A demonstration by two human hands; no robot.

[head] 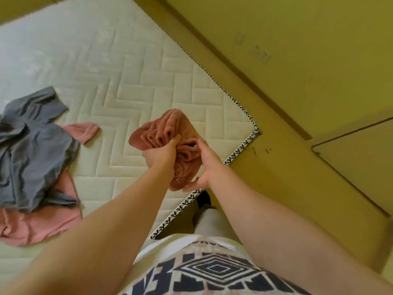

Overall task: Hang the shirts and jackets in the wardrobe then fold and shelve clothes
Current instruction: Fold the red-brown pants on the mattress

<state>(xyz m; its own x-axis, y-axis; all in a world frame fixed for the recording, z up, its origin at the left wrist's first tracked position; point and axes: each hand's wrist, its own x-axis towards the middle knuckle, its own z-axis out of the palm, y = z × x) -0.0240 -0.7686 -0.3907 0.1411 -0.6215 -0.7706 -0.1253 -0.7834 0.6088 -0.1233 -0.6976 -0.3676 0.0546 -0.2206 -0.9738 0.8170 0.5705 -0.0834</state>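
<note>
At far left, on the quilted mattress [127, 71], a crumpled grey shirt [32, 150] spread over a pink garment [38, 224] — lying loose, apparently waiting for a turn at hanging or folding, and touched by neither hand. Further right, raised above the mattress's near corner and clear of it, a terracotta ribbed cloth [168, 128], gathered into a bunch of deep pleats. Probably held up off the bed like this to find an edge or shake the bundle out before folding; hard to tell whether towel or garment. Left hand [161, 154]: clenched on the upper middle of the bunch, thumb pressed over the top of the pleats, the other digits wrapped behind and mostly hidden. Takes the weight, most likely. Right hand [204, 167], just beside it: not clenched, palm turned inward against the cloth's right side, thumb tip touching the folds up high, fingers [191, 186] fairly straight beneath the hanging lower end — a cupping support rather than a grip. So, the cloth sandwiched between the two hands, most of its bulk above and left of the left thumb, a short tail reaching down to the right fingers. At far right, a yellow wall [319, 39] with a socket plate [262, 55]; no wardrobe or shelf in view.
</note>
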